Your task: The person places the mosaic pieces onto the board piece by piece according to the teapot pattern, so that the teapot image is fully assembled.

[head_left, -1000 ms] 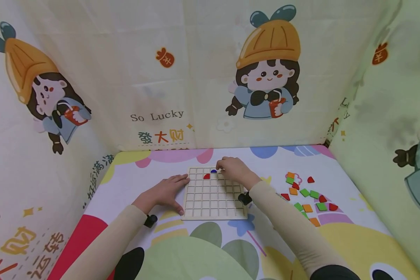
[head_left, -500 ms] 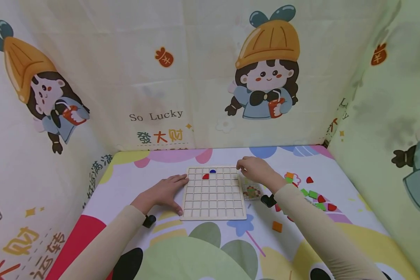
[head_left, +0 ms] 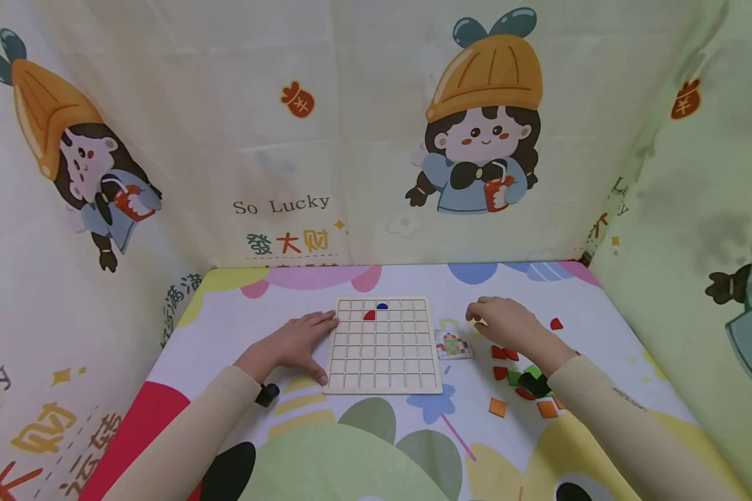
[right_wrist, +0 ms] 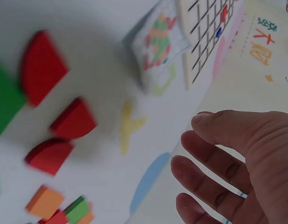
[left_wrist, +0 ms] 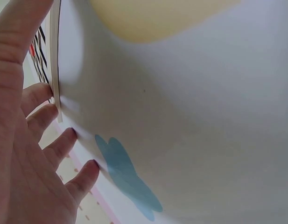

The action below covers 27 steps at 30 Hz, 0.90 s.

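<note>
A pale wooden grid board (head_left: 382,358) lies on the table, with a red quarter-round piece (head_left: 370,315) and a blue half-round piece (head_left: 382,306) in its upper cells. My left hand (head_left: 291,344) rests along the board's left edge, thumb and fingers spread, as the left wrist view also shows its fingertips at the rim. To the right of the board, my right hand (head_left: 510,325) hovers above the table with fingers loosely bent. Nothing sits between its thumb and fingers in the right wrist view. Red quarter-round pieces (right_wrist: 78,119) lie near it.
A pattern card (head_left: 453,344) lies against the board's right side. Several green, red and orange pieces, among them an orange square (head_left: 498,407), are scattered below the right hand, partly hidden by the arm. Printed cloth walls (head_left: 363,139) enclose the table at the back and sides.
My right hand has moved right, from the board's top row to over the loose pieces, uncovering the pattern card. The left hand has stayed at the board's edge.
</note>
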{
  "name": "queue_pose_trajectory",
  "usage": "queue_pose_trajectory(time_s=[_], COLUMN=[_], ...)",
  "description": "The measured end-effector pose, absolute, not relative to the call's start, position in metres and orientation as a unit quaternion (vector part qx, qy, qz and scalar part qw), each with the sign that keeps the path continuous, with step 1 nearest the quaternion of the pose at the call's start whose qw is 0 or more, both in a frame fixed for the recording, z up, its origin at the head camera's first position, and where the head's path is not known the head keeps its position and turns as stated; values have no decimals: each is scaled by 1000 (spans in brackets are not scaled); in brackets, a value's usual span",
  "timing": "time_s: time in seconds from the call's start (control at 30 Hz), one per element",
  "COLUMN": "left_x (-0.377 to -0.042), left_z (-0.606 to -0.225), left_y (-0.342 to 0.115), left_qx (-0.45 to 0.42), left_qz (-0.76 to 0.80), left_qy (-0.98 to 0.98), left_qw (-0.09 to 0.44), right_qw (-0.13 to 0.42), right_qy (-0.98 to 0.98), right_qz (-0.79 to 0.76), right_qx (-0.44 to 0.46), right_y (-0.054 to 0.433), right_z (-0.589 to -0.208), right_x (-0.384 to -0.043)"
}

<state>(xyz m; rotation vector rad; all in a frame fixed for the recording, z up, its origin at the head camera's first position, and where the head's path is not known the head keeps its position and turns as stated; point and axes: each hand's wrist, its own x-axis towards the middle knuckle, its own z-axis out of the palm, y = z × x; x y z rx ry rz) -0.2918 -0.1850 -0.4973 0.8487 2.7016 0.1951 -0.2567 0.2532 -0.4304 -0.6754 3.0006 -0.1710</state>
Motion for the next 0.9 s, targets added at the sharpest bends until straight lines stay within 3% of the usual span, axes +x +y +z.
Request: queue_pose_trajectory(time_s=[0.43,0.9], left_x=[-292,-291], left_z=[-495,-497], left_y=[-183,-186], left_qx=[287,292], left_qz=[68,69], left_qy=[943,942], left_qw=[157,147], right_qw=[39,71], right_qy=[981,987], right_qz=[-60,-92], right_qx=[-178,-108], right_y=[320,342], right_z=[-454,-474], right_x=[-228,-228])
